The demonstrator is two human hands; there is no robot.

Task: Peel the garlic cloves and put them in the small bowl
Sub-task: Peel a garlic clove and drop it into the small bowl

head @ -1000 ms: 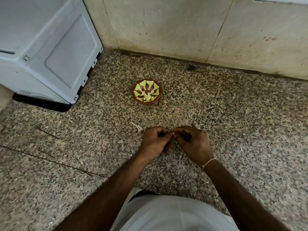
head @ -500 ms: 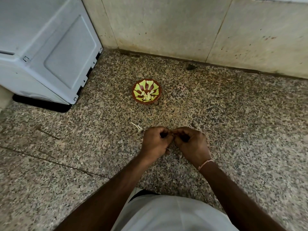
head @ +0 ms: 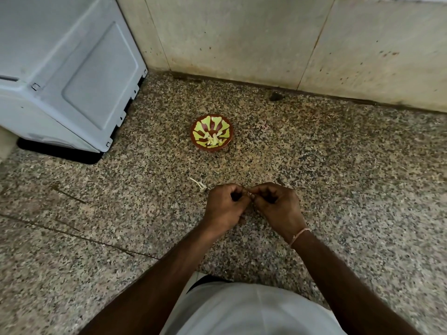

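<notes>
The garlic clove (head: 250,196) sits between my two hands, above the speckled stone floor (head: 338,189) and nearer to me than the small bowl (head: 202,145). Only a small pale sliver of it shows where my fingertips meet; whether skin remains on it I cannot tell.

My left hand (head: 225,209) is curled, with thumb and forefinger pinched onto the clove from the left. My right hand (head: 278,209) is curled likewise and pinches the same clove from the right, so the fingertips of both hands touch at that point. A thin cord bracelet (head: 299,235) circles my right wrist.

The small bowl stands on the floor beyond my hands, well apart from them. It is reddish-brown with a yellow-green pattern inside, and it holds a cluster of pale peeled cloves (head: 212,140) near its centre.

A pale scrap of garlic skin (head: 198,184) lies on the floor just beside my left hand, on the far left side of it.

A grey appliance (head: 72,68) stands at the far left against the tiled wall (head: 242,39). My white garment (head: 254,310) fills the lower edge of the view
</notes>
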